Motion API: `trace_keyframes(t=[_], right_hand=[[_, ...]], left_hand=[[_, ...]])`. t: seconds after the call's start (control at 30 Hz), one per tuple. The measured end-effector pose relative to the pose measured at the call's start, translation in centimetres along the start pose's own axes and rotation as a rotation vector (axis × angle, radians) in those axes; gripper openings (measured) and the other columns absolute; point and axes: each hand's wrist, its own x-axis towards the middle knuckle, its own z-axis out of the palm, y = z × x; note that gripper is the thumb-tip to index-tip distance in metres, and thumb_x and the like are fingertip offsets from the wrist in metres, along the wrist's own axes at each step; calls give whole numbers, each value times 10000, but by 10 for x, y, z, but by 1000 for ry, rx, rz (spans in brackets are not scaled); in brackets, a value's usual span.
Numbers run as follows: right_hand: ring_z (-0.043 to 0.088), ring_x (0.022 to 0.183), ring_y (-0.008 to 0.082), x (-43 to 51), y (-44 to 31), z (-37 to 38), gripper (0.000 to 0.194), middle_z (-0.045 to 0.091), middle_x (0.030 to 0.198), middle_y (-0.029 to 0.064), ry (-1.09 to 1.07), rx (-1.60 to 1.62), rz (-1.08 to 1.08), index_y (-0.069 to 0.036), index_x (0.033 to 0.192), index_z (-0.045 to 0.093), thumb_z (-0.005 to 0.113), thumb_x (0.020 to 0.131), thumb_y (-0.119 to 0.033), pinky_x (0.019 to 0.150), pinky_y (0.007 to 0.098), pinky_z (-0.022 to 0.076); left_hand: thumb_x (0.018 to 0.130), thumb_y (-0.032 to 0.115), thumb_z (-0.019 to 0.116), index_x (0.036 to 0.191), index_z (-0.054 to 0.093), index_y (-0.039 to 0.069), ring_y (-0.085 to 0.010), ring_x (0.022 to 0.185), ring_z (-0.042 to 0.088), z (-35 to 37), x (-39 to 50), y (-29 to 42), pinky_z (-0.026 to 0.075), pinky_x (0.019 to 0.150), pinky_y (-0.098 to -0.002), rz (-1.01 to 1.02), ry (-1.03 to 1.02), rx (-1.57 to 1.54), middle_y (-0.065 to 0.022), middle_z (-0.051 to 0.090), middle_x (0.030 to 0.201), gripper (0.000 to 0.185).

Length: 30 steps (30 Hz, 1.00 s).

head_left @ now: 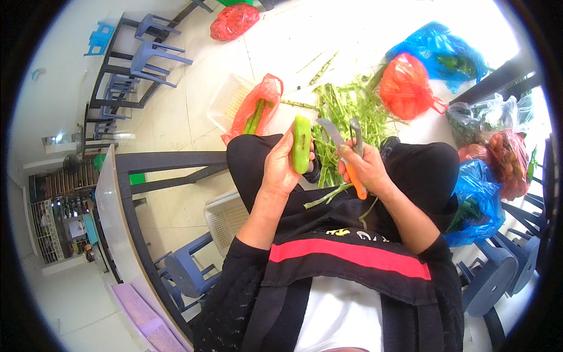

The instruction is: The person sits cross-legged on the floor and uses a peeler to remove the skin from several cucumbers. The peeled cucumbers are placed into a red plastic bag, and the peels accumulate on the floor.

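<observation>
My left hand [281, 163] holds a short, peeled green vegetable piece [301, 145] upright, with brown spots on its face. In my right hand [363, 165] are a knife with a curved blade and an orange handle [355, 180] and a grey-handled tool [356, 136], perhaps a peeler. Below the hands, a heap of green peelings [347, 110] lies on the tiled floor. A few strips [327, 197] rest on my black apron. Unpeeled green stalks [255, 116] lie in an open red plastic bag [270, 90] left of the heap.
White plastic baskets [226, 215] stand at the left, near a blue stool [189, 268] and a table [127, 220]. Knotted red [404, 88] and blue bags [440, 48] lie beyond the peelings. More filled bags [475, 198] and stools [490, 279] are at the right.
</observation>
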Motion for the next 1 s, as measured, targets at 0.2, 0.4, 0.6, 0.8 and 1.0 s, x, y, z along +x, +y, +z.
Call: trace_keyframes(t=[0.2, 0.4, 0.6, 0.8, 1.0], right_hand=[[573, 504, 88, -21, -8, 29, 249, 634, 747, 58, 128, -330, -317, -5, 1177, 571, 518, 940, -59, 451, 233, 447], [651, 730, 320, -27, -10, 41, 496, 615, 871, 150, 246, -744, -724, -67, 1258, 547, 648, 776, 0, 607, 375, 530], [631, 663, 315, -26, -10, 39, 546, 588, 821, 129, 246, -756, -770, -75, 1276, 533, 671, 754, 0, 570, 384, 520], [632, 628, 260, -27, -9, 38, 633, 578, 801, 80, 269, -861, -831, -83, 1285, 534, 666, 677, 38, 532, 352, 519], [622, 629, 243, -30, -6, 40, 698, 572, 810, 84, 265, -971, -866, -38, 1298, 503, 658, 623, 51, 521, 349, 519]], left_hand=[[950, 177, 548, 1268, 473, 12, -222, 972, 574, 7, 0, -2, 499, 850, -371, 133, -55, -66, -116, 577, 1083, 367], [915, 124, 600, 1295, 473, 47, -237, 1022, 598, 14, -6, -8, 486, 908, -397, 270, -5, 24, -86, 603, 1130, 408], [902, 89, 608, 1294, 485, 82, -236, 995, 619, 18, -8, -8, 483, 942, -434, 289, -18, 69, -65, 616, 1112, 412], [893, 21, 592, 1291, 488, 35, -265, 986, 629, 26, -11, -8, 505, 902, -397, 293, -54, 8, -92, 618, 1105, 412], [898, 22, 587, 1273, 498, 29, -254, 996, 624, 29, -13, -10, 504, 919, -420, 327, -35, 31, -84, 613, 1107, 385]])
